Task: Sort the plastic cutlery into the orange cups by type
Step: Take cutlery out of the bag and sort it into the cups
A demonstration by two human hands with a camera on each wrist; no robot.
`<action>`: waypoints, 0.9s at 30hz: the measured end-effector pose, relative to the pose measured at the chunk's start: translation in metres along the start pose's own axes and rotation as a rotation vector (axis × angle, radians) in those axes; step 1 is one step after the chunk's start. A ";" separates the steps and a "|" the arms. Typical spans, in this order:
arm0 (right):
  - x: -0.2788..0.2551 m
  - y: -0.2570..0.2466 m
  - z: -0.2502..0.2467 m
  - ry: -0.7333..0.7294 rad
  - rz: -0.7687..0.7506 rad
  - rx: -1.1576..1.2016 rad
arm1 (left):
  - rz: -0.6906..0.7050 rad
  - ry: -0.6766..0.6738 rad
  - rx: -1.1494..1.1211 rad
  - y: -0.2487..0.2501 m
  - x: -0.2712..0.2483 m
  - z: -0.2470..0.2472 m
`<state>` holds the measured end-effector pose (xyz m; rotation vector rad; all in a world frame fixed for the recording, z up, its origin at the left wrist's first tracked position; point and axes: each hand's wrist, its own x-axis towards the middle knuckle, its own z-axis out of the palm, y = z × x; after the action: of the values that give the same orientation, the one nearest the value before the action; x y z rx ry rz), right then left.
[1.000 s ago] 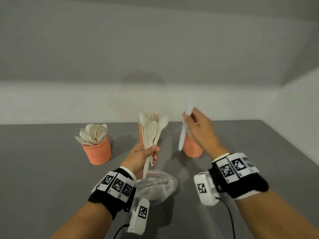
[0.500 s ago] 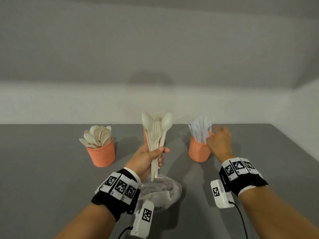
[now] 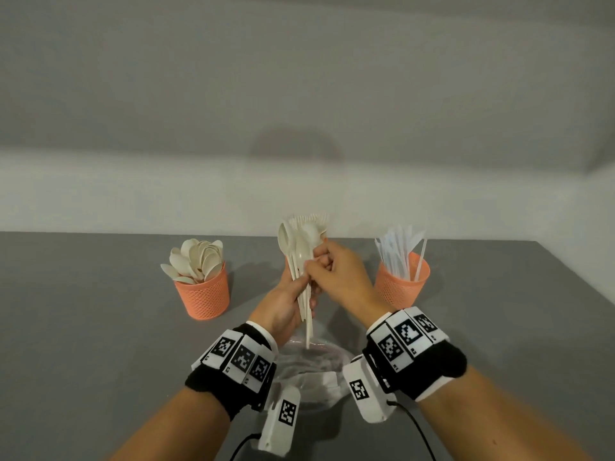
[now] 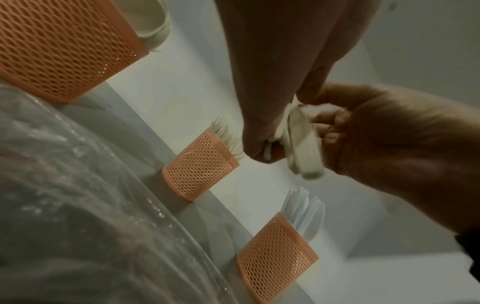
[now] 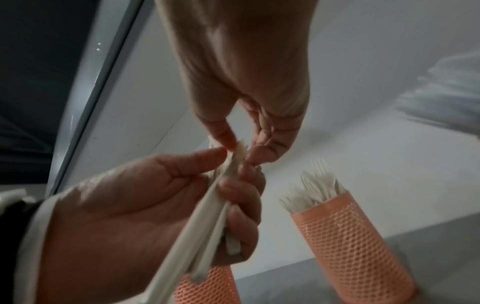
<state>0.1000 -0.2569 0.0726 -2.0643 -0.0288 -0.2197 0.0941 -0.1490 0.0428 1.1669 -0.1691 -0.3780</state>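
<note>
My left hand (image 3: 299,291) grips a bunch of cream plastic cutlery (image 3: 294,247) upright by the handles, spoon bowls on top. My right hand (image 3: 316,261) pinches one piece of the bunch just below the bowls; thumb and fingertips (image 5: 223,135) meet on it in the right wrist view. Three orange mesh cups stand in a row: the left cup (image 3: 203,291) holds spoons, the middle cup (image 4: 200,168) holds forks and is mostly hidden behind my hands in the head view, and the right cup (image 3: 402,281) holds clear knives.
A crumpled clear plastic bag (image 3: 312,371) lies on the grey table (image 3: 100,327) just below my hands. A pale wall runs behind the cups. The table's right edge slants in near the knife cup.
My right hand let a knife go into the right cup, then moved left to the bunch and now pinches a piece of it. The left hand kept holding the bunch.
</note>
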 end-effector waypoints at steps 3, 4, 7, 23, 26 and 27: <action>0.004 -0.001 0.003 -0.010 0.038 0.056 | -0.017 0.035 -0.023 0.002 0.000 -0.005; 0.007 -0.002 0.002 -0.015 0.048 0.085 | -0.013 0.057 -0.041 0.002 0.000 -0.008; 0.023 -0.007 -0.013 0.124 -0.019 0.105 | -0.013 0.131 -0.087 0.006 0.003 -0.024; 0.100 0.057 0.007 0.071 -0.042 -0.643 | 0.077 0.115 0.216 0.007 0.007 -0.059; 0.097 0.040 0.008 0.127 -0.127 -0.610 | 0.075 0.136 0.205 0.009 0.007 -0.061; 0.094 0.029 0.009 0.187 -0.191 -0.527 | 0.079 0.155 0.202 0.009 0.007 -0.061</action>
<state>0.1967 -0.2701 0.0587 -2.5566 -0.0589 -0.5898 0.1224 -0.0955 0.0271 1.3787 -0.1196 -0.2030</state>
